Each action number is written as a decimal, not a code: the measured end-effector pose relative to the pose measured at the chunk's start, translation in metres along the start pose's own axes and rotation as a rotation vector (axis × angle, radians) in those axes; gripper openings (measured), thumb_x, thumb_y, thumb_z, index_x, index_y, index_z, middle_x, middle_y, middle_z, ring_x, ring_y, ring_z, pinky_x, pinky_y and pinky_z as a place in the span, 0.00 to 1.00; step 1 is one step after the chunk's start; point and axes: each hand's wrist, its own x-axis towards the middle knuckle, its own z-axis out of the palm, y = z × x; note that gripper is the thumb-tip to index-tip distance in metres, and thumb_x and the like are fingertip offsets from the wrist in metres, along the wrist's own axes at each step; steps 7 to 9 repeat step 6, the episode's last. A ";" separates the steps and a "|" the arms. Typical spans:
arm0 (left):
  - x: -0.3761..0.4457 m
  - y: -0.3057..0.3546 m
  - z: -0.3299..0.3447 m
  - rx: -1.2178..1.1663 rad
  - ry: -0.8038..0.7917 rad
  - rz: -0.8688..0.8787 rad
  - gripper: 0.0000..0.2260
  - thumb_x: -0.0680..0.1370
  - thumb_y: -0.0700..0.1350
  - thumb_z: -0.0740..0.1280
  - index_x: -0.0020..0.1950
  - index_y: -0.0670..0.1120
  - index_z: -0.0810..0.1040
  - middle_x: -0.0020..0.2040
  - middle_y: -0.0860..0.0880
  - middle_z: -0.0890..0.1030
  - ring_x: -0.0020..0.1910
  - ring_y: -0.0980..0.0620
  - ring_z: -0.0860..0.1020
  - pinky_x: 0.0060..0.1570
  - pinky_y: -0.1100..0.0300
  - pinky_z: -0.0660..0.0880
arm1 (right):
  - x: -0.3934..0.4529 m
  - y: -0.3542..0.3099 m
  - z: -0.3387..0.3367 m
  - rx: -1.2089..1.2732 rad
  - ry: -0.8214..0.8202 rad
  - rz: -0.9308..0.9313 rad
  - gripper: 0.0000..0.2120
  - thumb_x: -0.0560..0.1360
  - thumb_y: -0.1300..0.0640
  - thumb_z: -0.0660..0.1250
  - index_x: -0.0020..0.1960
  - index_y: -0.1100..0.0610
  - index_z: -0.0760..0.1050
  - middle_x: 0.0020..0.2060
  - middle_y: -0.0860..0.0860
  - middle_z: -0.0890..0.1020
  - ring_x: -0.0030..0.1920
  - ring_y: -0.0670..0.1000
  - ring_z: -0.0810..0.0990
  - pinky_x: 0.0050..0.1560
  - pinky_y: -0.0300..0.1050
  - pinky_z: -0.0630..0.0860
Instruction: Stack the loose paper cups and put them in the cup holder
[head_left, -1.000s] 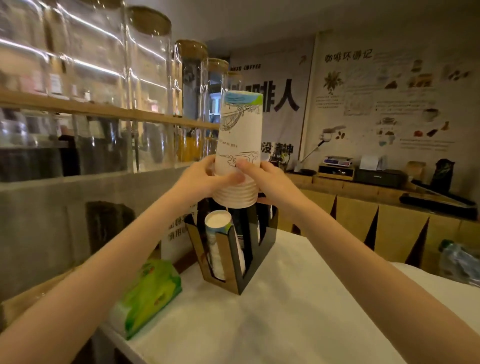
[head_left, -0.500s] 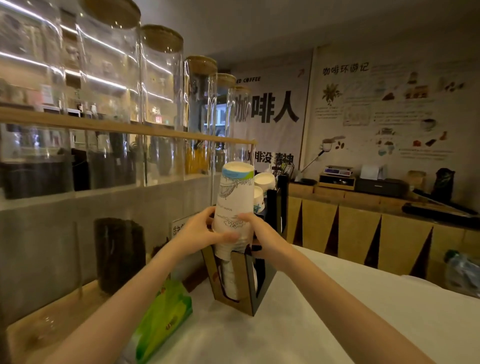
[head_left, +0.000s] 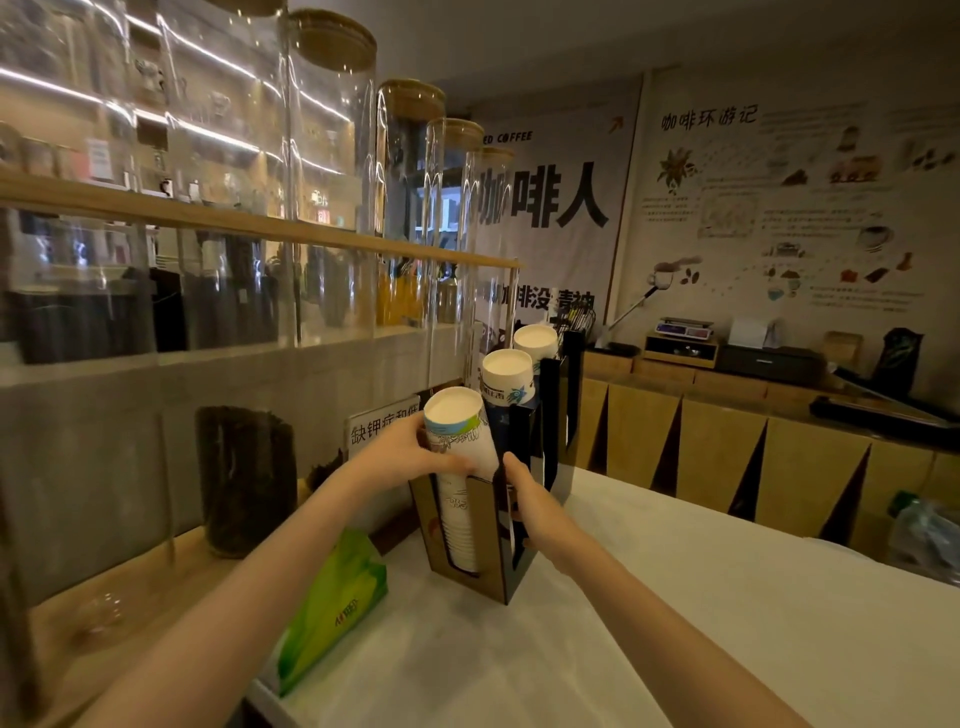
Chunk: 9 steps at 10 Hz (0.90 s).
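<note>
We read big black "啡人" on the wall banner (head_left: 550, 208), w/ partial "ED COFFEE" above and "啡没" lower down. Poster (head_left: 789, 208) on the right is headed "咖啡环游记"; its body txt too small to read. Small sign (head_left: 382, 423) behind the cup holder (head_left: 491, 530): "缺钾症和", rest hidden. Cup and tissue-pack print illegible.

Occlusions and cut-offs around the cup holder (head_left: 492, 530)

Lower part of the cup stack (head_left: 457, 447) sat behind the holder's front panel, base not visible. Left hand (head_left: 400, 454) fingertips were hidden behind the stack; right hand (head_left: 524, 499) covered the holder's side. Both forearms ran off the bottom edge. Sign (head_left: 382, 426) text was partly blocked, wall poster (head_left: 779, 208) print too small to read.
</note>
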 end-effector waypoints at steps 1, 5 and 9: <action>-0.003 0.005 0.001 -0.041 0.038 -0.001 0.23 0.68 0.46 0.73 0.61 0.47 0.72 0.53 0.53 0.77 0.52 0.55 0.74 0.42 0.69 0.70 | 0.013 0.016 0.004 -0.066 0.056 0.019 0.30 0.76 0.36 0.44 0.72 0.50 0.62 0.70 0.52 0.70 0.71 0.56 0.66 0.71 0.55 0.58; -0.012 0.030 0.005 0.086 0.189 -0.003 0.37 0.66 0.48 0.75 0.70 0.46 0.60 0.67 0.44 0.71 0.60 0.48 0.72 0.54 0.56 0.71 | -0.011 -0.009 -0.021 -0.421 -0.008 -0.074 0.26 0.78 0.43 0.49 0.67 0.59 0.67 0.66 0.57 0.72 0.66 0.58 0.70 0.68 0.54 0.66; -0.015 0.056 0.003 0.161 0.300 0.046 0.40 0.66 0.51 0.74 0.71 0.47 0.58 0.70 0.44 0.69 0.67 0.45 0.69 0.61 0.50 0.69 | -0.038 -0.032 -0.044 -0.449 0.057 -0.248 0.18 0.78 0.49 0.57 0.61 0.59 0.73 0.55 0.56 0.80 0.55 0.55 0.79 0.59 0.49 0.75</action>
